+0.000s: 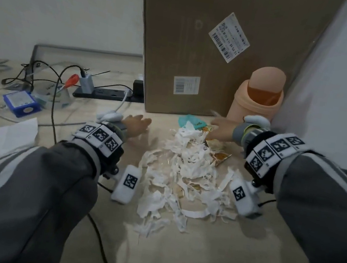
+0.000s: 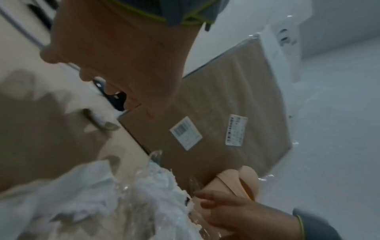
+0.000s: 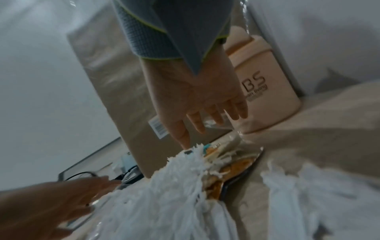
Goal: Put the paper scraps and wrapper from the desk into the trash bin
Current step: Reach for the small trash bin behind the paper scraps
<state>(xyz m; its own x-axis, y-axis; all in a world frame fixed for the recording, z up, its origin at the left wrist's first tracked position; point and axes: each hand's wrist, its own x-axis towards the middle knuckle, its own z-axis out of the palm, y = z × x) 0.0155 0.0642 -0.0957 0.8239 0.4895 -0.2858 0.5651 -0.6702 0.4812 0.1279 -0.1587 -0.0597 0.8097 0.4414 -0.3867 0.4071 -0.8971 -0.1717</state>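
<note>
A heap of white paper scraps [image 1: 186,174] lies on the desk, mixed with clear film and an orange-brown wrapper [image 1: 217,152]; a teal wrapper [image 1: 189,120] sits at its far edge. The peach trash bin [image 1: 259,99] with a swing lid stands behind, in the corner. My left hand [image 1: 137,125] hovers left of the heap's far end, fingers straight, holding nothing. My right hand [image 1: 222,128] reaches over the heap's far right side, fingers spread and empty [image 3: 205,113]. The scraps [image 3: 174,186] fill the lower right wrist view, the bin [image 3: 265,91] beyond the fingers.
A tall cardboard box [image 1: 216,47] stands behind the heap, left of the bin. A black power strip [image 1: 106,94], cables, a blue box [image 1: 22,103] and a white sheet [image 1: 2,137] occupy the desk's left side. A wall closes the right.
</note>
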